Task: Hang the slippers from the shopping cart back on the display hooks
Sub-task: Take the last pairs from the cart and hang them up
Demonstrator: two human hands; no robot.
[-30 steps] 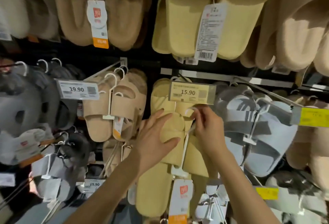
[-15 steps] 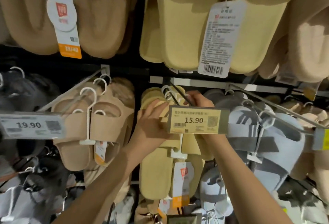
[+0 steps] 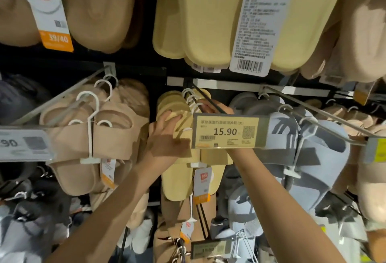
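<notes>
The yellow slippers (image 3: pixel 179 177) hang with their long axis vertical, heels down and strap ends up, soles facing away from the camera toward the rack. They are a pale yellow pair with broad straps across the upper, clipped to one white plastic hanger (image 3: pixel 196 164) whose crossbar shows below the price label; a white tag with a red logo and orange strip (image 3: pixel 202 185) dangles from it. The pair sits on the middle display hook (image 3: pixel 205 100), a dark wire prong reaching out from the rail, with more yellow slippers bunched behind it; how many is hard to tell, though about three white hanger loops show on the prong.

The left hand (image 3: pixel 165 137) lies against the upper part of the pair, fingers fairly straight and close together, fingertips pressing the yellow strap. The right hand (image 3: pixel 215 108) reaches up behind the price label (image 3: pixel 226 132), reading 15.90, and is largely hidden by it; its fingers seem bent near the hanger loops at the prong, but whether they pinch one cannot be told.

To the left hangs a tan pair (image 3: pixel 92 137) on a white hanger; to the right a blue-grey pair (image 3: pixel 309 149). Above, a row of larger slippers hangs: tan, yellow (image 3: pixel 200 16) and beige.
</notes>
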